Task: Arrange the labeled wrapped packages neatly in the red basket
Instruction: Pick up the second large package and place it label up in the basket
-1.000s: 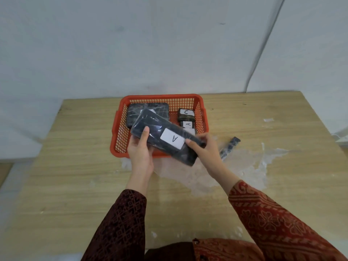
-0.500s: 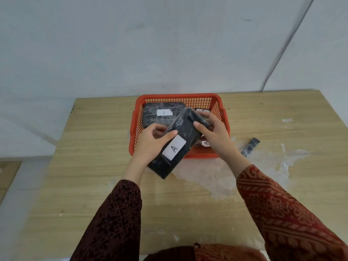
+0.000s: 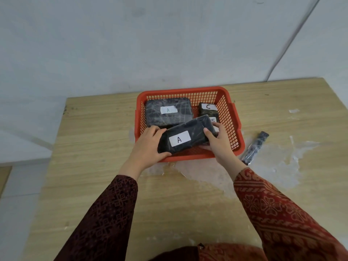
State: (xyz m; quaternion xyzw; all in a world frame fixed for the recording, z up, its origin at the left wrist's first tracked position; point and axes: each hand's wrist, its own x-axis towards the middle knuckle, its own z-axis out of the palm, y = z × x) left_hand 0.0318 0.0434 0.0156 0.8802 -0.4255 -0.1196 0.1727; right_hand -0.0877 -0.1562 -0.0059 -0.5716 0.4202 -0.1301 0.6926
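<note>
The red basket [image 3: 235,117] stands on the wooden table near its far edge. A black wrapped package labelled A [image 3: 195,131] sits low over the basket's front half, lying crosswise and slightly tilted. My left hand [image 3: 147,149] grips its left end and my right hand [image 3: 219,143] grips its right end. Behind it, a larger dark package with an A label [image 3: 168,112] lies flat in the basket's back left. A small package labelled C [image 3: 208,108] sits in the back right, with another small labelled package [image 3: 213,119] partly hidden below it.
A slim dark wrapped stick [image 3: 256,146] lies on the table just right of the basket. Whitish dried smears [image 3: 273,159] mark the wood in front and to the right. A grey wall rises behind the table, and floor shows past the left edge.
The package labelled A has swung from a steep diagonal to nearly crosswise and has come down into the front of the basket, with both hands holding it throughout.
</note>
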